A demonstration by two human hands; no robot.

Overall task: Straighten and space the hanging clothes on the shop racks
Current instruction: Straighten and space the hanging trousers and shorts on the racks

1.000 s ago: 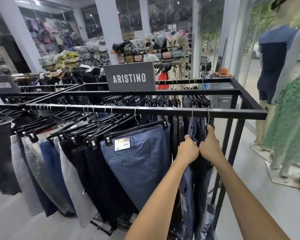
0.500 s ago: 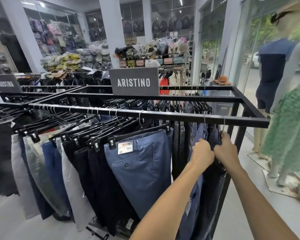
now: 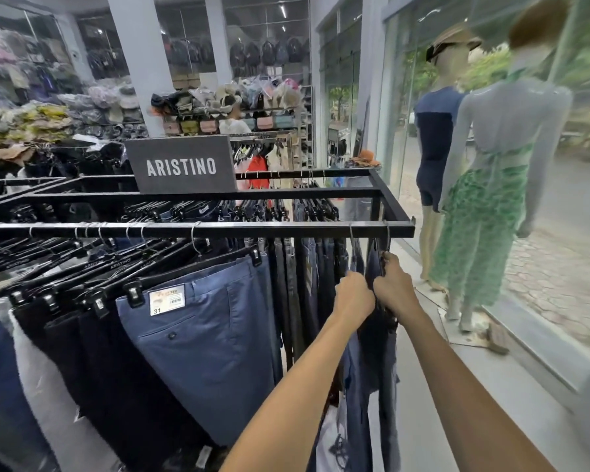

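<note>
Right of the blue trousers (image 3: 201, 335) on the front rail (image 3: 218, 230), left hand (image 3: 353, 296) and right hand (image 3: 394, 284), fingers curled on dark trousers (image 3: 372, 264) near the rail's end, should part hangers evenly.

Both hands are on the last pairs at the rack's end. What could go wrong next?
The last hook hangs close to the end of the front rail; a push that way could jam it against the corner. The left hand and right hand grip the tops of the dark trousers, so a tug might pull them off their hangers.
</note>
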